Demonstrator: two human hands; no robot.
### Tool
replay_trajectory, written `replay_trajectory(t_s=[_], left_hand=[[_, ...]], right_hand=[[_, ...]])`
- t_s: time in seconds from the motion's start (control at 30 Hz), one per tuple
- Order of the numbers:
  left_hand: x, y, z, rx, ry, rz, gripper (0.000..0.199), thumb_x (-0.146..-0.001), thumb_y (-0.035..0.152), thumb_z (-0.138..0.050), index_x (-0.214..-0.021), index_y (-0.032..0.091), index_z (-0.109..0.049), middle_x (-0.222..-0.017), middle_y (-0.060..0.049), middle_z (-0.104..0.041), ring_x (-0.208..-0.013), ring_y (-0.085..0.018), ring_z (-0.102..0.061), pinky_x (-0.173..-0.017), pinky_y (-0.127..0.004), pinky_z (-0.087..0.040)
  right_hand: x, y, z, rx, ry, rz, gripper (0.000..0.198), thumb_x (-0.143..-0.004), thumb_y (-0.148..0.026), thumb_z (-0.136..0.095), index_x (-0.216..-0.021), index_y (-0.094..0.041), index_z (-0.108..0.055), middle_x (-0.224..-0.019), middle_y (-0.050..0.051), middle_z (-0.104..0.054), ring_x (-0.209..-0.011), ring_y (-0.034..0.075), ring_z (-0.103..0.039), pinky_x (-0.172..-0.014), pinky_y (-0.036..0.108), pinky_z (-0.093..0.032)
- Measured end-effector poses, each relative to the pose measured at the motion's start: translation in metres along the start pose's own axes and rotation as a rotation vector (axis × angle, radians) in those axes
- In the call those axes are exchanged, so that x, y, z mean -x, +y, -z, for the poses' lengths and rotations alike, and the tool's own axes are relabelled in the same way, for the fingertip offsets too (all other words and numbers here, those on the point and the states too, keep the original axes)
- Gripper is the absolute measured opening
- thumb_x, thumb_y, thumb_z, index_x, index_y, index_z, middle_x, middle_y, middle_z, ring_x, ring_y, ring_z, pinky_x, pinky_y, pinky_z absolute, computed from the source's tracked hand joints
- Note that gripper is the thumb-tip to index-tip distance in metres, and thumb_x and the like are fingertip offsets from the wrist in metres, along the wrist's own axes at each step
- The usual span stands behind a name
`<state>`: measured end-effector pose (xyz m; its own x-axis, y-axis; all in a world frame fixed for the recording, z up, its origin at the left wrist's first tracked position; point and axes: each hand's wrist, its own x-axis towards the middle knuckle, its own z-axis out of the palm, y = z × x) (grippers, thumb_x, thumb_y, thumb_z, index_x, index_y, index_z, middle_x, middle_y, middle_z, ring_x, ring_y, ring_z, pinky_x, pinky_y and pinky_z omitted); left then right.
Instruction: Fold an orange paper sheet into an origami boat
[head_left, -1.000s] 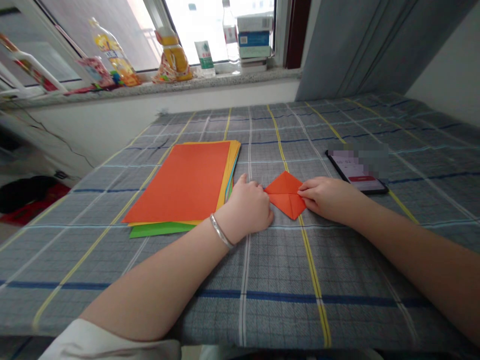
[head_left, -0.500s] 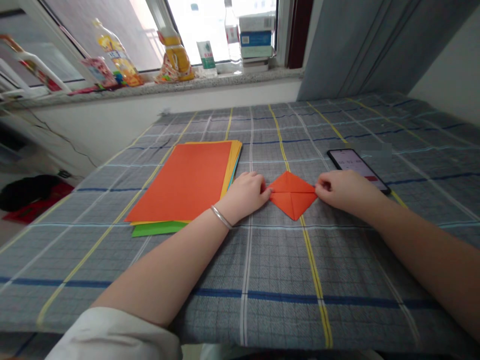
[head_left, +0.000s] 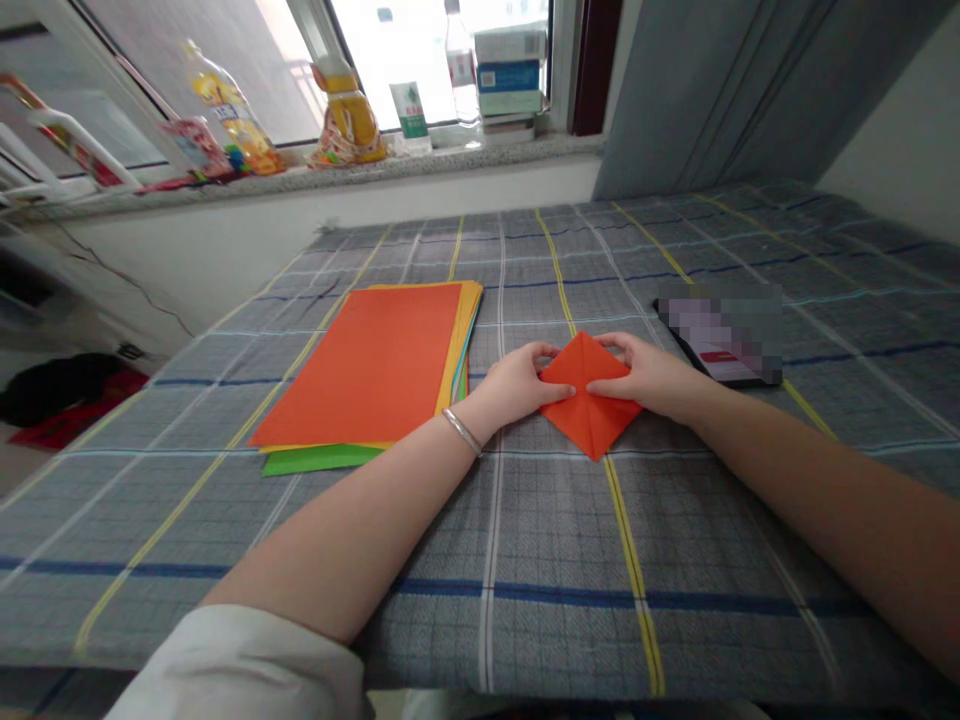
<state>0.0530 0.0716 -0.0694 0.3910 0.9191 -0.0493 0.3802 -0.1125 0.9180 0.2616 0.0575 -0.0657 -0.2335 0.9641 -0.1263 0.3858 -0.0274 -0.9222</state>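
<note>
A folded orange paper (head_left: 592,428), diamond-shaped with creases meeting near its middle, is held just over the checked cloth. My left hand (head_left: 519,383) grips its left side, thumb on the front face and fingers behind. On the right side my right hand (head_left: 656,378) has the same hold, its thumb pointing in toward the centre. The two thumb tips lie close together near the middle crease. Fingers behind the paper are partly hidden. To the left of my left hand lies a stack of coloured sheets (head_left: 367,365), orange on top, with yellow and green edges showing.
A phone (head_left: 720,345), partly blurred, lies beyond my right forearm. The grey checked tablecloth (head_left: 420,620) spreads under everything. Along the windowsill (head_left: 442,160) stand a yellow drink bottle (head_left: 232,110), a clear bottle (head_left: 463,70) and stacked boxes (head_left: 510,75).
Both hands have moved inward from the paper's side corners, and the thumbs now press on its front face. The paper looks slightly larger, its horizontal centre line no longer plain.
</note>
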Motion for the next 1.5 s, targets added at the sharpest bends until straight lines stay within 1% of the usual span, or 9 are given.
replay_trajectory(t_s=[0.07,0.13,0.27,0.43,0.63,0.8,0.97,1.13,1.5], left_hand=[[0.001,0.003,-0.003,0.003,-0.006,-0.018,0.039,-0.071,0.023,-0.076,-0.106,0.015,-0.061,-0.097,-0.008,-0.072,-0.084,-0.02,-0.068,-0.073,-0.032,-0.053],[0.003,0.007,-0.005,-0.026,0.032,-0.043,0.036,-0.073,0.022,-0.074,-0.106,0.015,-0.061,-0.097,-0.008,-0.072,-0.083,-0.02,-0.068,-0.071,-0.031,-0.053],[0.005,0.01,-0.01,-0.021,0.093,-0.077,0.047,-0.074,0.019,-0.072,-0.118,0.016,-0.055,-0.094,-0.006,-0.072,-0.079,-0.019,-0.069,-0.068,-0.03,-0.053],[0.004,0.008,-0.01,-0.003,0.074,-0.094,0.046,-0.072,0.018,-0.072,-0.115,0.016,-0.056,-0.095,-0.006,-0.071,-0.081,-0.019,-0.069,-0.07,-0.03,-0.053],[0.0,0.003,-0.006,0.039,0.011,-0.053,0.041,-0.07,0.02,-0.075,-0.107,0.014,-0.058,-0.095,-0.008,-0.071,-0.083,-0.019,-0.068,-0.071,-0.03,-0.053],[-0.001,0.0,-0.004,0.108,-0.001,-0.018,0.04,-0.069,0.02,-0.076,-0.103,0.015,-0.056,-0.091,-0.005,-0.071,-0.079,-0.018,-0.067,-0.067,-0.028,-0.051],[0.002,0.008,-0.001,0.162,0.005,0.037,0.033,-0.069,0.015,-0.075,-0.093,0.016,-0.054,-0.082,-0.001,-0.067,-0.07,-0.013,-0.063,-0.062,-0.025,-0.048],[0.003,0.013,0.005,0.201,0.037,0.075,0.03,-0.069,0.013,-0.076,-0.089,0.016,-0.053,-0.078,0.001,-0.064,-0.067,-0.011,-0.06,-0.063,-0.024,-0.047],[0.004,0.018,0.009,0.24,0.057,0.12,0.029,-0.069,0.01,-0.076,-0.084,0.016,-0.053,-0.073,0.003,-0.061,-0.061,-0.009,-0.057,-0.058,-0.022,-0.043]], right_hand=[[0.002,-0.005,0.0,-0.011,-0.009,-0.007,0.054,-0.071,-0.024,-0.074,-0.12,-0.025,-0.049,-0.113,0.009,-0.07,-0.106,0.027,-0.067,-0.088,0.041,-0.056],[0.004,-0.01,0.0,0.067,-0.006,-0.007,0.05,-0.071,-0.023,-0.073,-0.116,-0.025,-0.051,-0.115,0.008,-0.069,-0.106,0.027,-0.066,-0.091,0.042,-0.054],[0.005,-0.014,-0.003,0.141,0.043,0.011,0.052,-0.069,-0.017,-0.07,-0.117,-0.024,-0.05,-0.117,0.008,-0.067,-0.104,0.026,-0.066,-0.088,0.039,-0.054],[0.004,-0.016,-0.008,0.141,0.067,-0.006,0.052,-0.067,-0.015,-0.067,-0.116,-0.022,-0.05,-0.112,0.007,-0.067,-0.098,0.024,-0.066,-0.08,0.034,-0.054],[0.006,-0.025,-0.012,0.235,0.085,-0.088,0.045,-0.064,-0.015,-0.069,-0.104,-0.023,-0.05,-0.1,0.007,-0.068,-0.088,0.023,-0.067,-0.069,0.033,-0.052],[0.005,-0.021,-0.01,0.176,0.067,-0.084,0.042,-0.064,-0.014,-0.067,-0.101,-0.024,-0.049,-0.096,0.004,-0.068,-0.083,0.021,-0.065,-0.066,0.031,-0.051],[0.0,-0.013,-0.005,0.087,0.026,-0.073,0.035,-0.064,-0.01,-0.061,-0.093,-0.024,-0.048,-0.089,0.002,-0.066,-0.077,0.018,-0.062,-0.062,0.028,-0.047],[-0.003,-0.01,0.006,0.087,0.071,-0.081,0.032,-0.061,-0.008,-0.061,-0.084,-0.024,-0.044,-0.07,-0.004,-0.053,-0.059,0.011,-0.05,-0.051,0.024,-0.037],[0.001,-0.012,0.021,-0.092,-0.018,-0.153,0.04,-0.057,-0.009,-0.06,-0.089,-0.025,-0.042,-0.063,-0.007,-0.048,-0.049,0.009,-0.042,-0.045,0.023,-0.029]])
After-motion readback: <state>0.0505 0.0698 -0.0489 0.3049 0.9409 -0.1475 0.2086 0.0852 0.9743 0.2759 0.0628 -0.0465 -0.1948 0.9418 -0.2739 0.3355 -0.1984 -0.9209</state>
